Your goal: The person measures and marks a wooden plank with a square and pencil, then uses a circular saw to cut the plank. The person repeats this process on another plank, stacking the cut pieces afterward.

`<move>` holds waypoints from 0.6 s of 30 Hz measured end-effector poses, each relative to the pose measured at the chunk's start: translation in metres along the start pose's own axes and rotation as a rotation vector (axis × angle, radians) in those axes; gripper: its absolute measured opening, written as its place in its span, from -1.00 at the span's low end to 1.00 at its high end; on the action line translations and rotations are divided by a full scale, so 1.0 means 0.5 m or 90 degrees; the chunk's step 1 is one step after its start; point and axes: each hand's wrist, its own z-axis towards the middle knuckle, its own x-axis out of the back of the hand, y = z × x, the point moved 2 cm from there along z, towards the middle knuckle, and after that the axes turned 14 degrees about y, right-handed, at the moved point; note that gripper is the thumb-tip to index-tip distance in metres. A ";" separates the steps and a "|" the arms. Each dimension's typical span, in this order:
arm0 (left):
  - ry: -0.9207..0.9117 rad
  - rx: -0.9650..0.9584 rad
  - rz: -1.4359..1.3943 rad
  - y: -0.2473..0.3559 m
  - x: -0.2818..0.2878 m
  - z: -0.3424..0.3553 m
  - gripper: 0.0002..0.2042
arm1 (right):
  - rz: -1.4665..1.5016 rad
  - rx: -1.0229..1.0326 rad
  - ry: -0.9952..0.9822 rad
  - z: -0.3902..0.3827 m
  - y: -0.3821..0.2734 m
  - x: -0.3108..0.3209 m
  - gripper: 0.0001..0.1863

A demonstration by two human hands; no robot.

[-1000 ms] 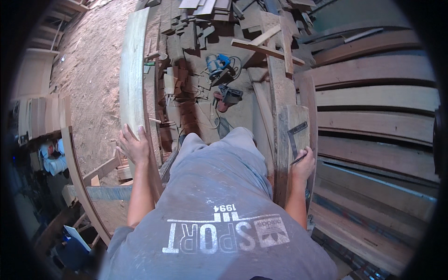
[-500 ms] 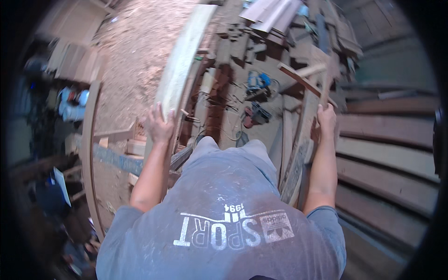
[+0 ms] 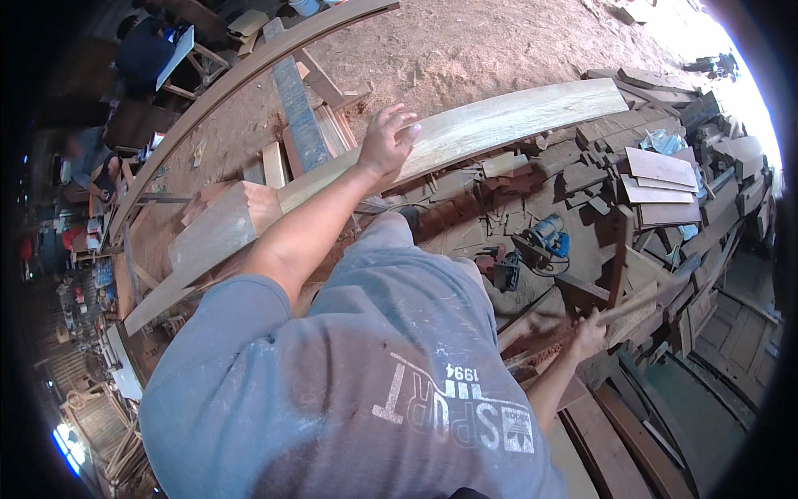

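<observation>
My left hand (image 3: 387,143) is raised over the long pale plank (image 3: 532,116), its fingers apart and loosely curved; whether any fingertip touches the wood is unclear. The plank runs across the upper middle. My right hand (image 3: 588,335), at lower right, has its fingers bent around a piece of wood (image 3: 636,308) among leaning boards; the exact piece is partly hidden. Between my hands on the sawdusty ground lie a blue power tool (image 3: 544,243) with a cord and a red-and-black power tool (image 3: 503,268), among small offcuts.
Two other people (image 3: 141,50) (image 3: 87,162) are at the upper left, one beside a white board (image 3: 174,54). A long curved rail (image 3: 208,100) crosses behind the plank. Piled offcuts and boards (image 3: 723,191) fill the right, with more boards (image 3: 623,441) at lower right.
My view has swung sharply, so the plank now lies crosswise. My left hand has lifted from its hold on it. My right hand has moved; the black square and pencil no longer show.
</observation>
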 end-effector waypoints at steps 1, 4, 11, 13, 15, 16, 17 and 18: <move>-0.009 0.033 -0.018 -0.007 0.010 0.008 -0.58 | 0.084 0.045 -0.048 -0.051 -0.042 -0.029 -0.59; -0.007 0.042 -0.082 -0.022 0.042 0.035 -0.59 | 0.114 0.261 -0.207 -0.186 -0.182 -0.142 -0.55; -0.040 0.208 -0.081 -0.033 0.101 0.015 -0.52 | -0.152 0.577 -0.475 -0.490 -0.375 -0.302 -0.45; -0.017 0.181 -0.025 -0.033 0.114 -0.004 -0.51 | -0.154 0.587 -0.522 -0.542 -0.397 -0.329 -0.45; 0.019 0.080 0.068 -0.032 0.122 -0.022 -0.48 | -0.175 0.579 -0.548 -0.574 -0.408 -0.353 -0.46; 0.002 0.084 0.075 -0.035 0.123 -0.031 -0.41 | -0.174 0.583 -0.556 -0.585 -0.411 -0.363 -0.46; -0.003 0.059 0.095 -0.037 0.123 -0.036 -0.39 | -0.181 0.573 -0.569 -0.594 -0.411 -0.373 -0.46; -0.011 0.046 0.123 -0.039 0.123 -0.043 -0.37 | -0.183 0.576 -0.578 -0.601 -0.412 -0.381 -0.47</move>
